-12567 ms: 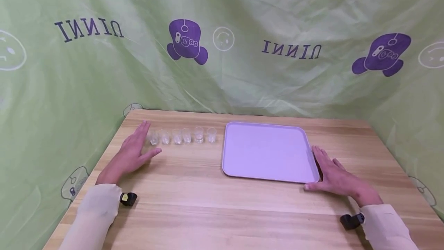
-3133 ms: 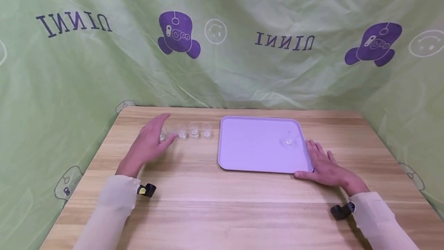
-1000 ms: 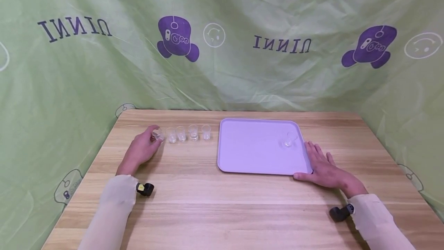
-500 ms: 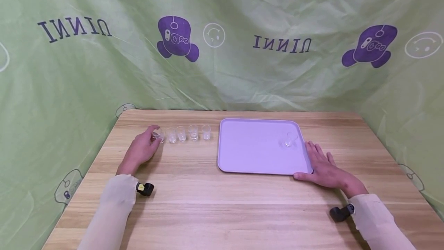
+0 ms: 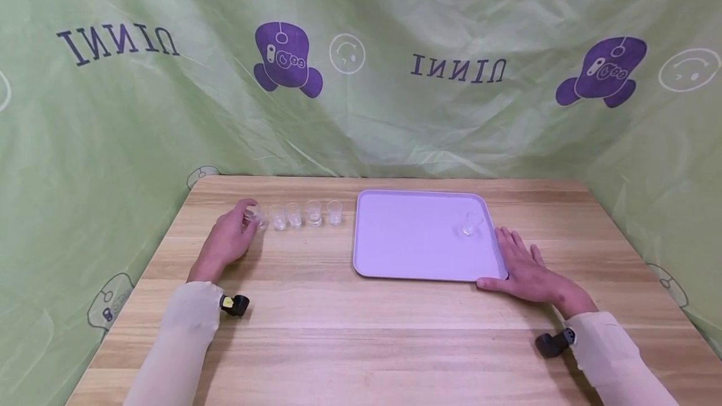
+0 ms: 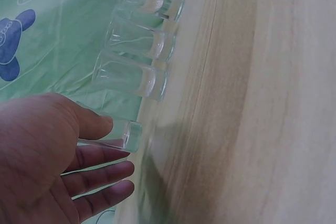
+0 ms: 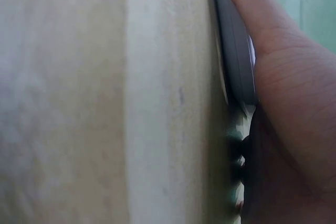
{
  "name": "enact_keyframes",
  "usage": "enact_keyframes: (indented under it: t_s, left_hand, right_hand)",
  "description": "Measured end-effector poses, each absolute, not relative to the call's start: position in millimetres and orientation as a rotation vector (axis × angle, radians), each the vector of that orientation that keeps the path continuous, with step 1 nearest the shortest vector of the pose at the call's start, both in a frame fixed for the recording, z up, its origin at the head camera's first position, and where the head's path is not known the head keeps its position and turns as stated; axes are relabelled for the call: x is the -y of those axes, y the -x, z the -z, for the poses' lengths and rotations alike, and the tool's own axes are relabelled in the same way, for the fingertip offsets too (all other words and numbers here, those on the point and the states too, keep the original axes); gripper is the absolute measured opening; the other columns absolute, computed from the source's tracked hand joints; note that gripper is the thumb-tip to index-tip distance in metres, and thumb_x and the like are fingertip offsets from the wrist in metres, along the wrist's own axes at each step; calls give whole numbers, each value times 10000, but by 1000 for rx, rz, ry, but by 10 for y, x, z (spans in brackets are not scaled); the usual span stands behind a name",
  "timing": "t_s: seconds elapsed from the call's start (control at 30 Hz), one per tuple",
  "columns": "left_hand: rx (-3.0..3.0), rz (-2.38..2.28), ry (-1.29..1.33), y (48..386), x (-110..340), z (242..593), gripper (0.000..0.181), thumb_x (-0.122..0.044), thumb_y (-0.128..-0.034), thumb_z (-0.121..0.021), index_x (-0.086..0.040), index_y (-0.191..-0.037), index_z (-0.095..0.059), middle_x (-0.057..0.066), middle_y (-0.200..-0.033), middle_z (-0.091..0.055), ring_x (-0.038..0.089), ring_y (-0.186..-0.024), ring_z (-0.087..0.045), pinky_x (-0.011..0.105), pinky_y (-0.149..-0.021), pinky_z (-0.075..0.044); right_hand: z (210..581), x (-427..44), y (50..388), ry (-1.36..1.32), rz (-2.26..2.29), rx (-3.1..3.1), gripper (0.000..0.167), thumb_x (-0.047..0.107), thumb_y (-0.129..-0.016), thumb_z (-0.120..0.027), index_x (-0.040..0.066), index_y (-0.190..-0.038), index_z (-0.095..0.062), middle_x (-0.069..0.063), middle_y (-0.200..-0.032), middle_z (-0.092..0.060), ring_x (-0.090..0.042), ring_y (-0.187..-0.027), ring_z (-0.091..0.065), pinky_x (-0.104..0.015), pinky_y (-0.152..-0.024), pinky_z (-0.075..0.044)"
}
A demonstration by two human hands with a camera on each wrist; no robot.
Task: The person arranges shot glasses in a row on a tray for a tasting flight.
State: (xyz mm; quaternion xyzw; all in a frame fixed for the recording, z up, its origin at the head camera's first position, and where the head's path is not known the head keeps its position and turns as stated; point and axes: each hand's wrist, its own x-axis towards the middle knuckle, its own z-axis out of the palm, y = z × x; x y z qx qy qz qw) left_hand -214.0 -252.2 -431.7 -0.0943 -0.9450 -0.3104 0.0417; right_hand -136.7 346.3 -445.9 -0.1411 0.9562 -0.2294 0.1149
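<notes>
At the left end of a row of small clear glasses, my left hand (image 5: 225, 234) (image 6: 42, 150) pinches one glass (image 5: 257, 218) (image 6: 125, 136) between thumb and fingers; the other fingers extend below it in the left wrist view. Whether its base touches the table cannot be told. Several more glasses (image 5: 314, 213) (image 6: 128, 77) stand upright to its right. A purple tray (image 5: 412, 237) (image 7: 236, 51) lies right of the row, with one clear glass (image 5: 469, 225) near its right side. My right hand (image 5: 530, 277) (image 7: 299, 93) rests against the tray's right edge, fingers straight, thumb at the near corner.
The wooden table (image 5: 350, 343) extends toward me in front of the glasses and tray. A green printed curtain (image 5: 383, 124) hangs behind the table and at both sides. Small black cameras (image 5: 235, 305) are worn on both wrists.
Since the oldest view, one glass has come to stand on the tray. My left hand has since moved back left and taken hold of the leftmost glass. My right hand stays at the tray.
</notes>
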Motion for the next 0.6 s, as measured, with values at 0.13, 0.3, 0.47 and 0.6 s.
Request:
enact_keyframes:
  t_s: [0.13, 0.3, 0.47, 0.6]
  left_hand:
    - [2883, 975, 275, 2144, 2502, 4287, 449, -107, -1055, -542, 36, -1462, -421, 302, -1185, -633, 459, -1100, -617, 609, -944, -488]
    - [2876, 991, 276, 2142, 2490, 4245, 462, -105, -1056, -526, 58, -1471, -405, 300, -1183, -623, 464, -1121, -598, 617, -957, -479]
    - [2867, 1001, 287, 2137, 2482, 4202, 467, -120, -1060, -522, 58, -1476, -404, 290, -1196, -613, 451, -1132, -584, 614, -960, -478]
    - [2846, 993, 304, 2139, 2464, 4166, 460, -124, -1053, -532, 54, -1463, -421, 276, -1182, -615, 435, -1119, -587, 599, -946, -486]
  right_hand:
    - [4458, -3457, 1370, 415, 672, -2811, 1227, 544, -897, -734, -76, -1592, 64, -373, -1630, 51, -582, -1475, 57, -794, -1086, 49]
    - [4446, -3442, 1369, 415, 674, -2814, 1229, 549, -893, -736, -78, -1592, 56, -377, -1628, 41, -587, -1473, 51, -797, -1084, 48]
    - [4444, -3441, 1366, 412, 667, -2814, 1227, 548, -893, -736, -81, -1591, 54, -380, -1626, 39, -589, -1472, 52, -798, -1083, 48]
    - [4448, -3447, 1366, 408, 669, -2810, 1227, 548, -894, -734, -86, -1589, 54, -382, -1625, 46, -588, -1472, 56, -795, -1085, 54]
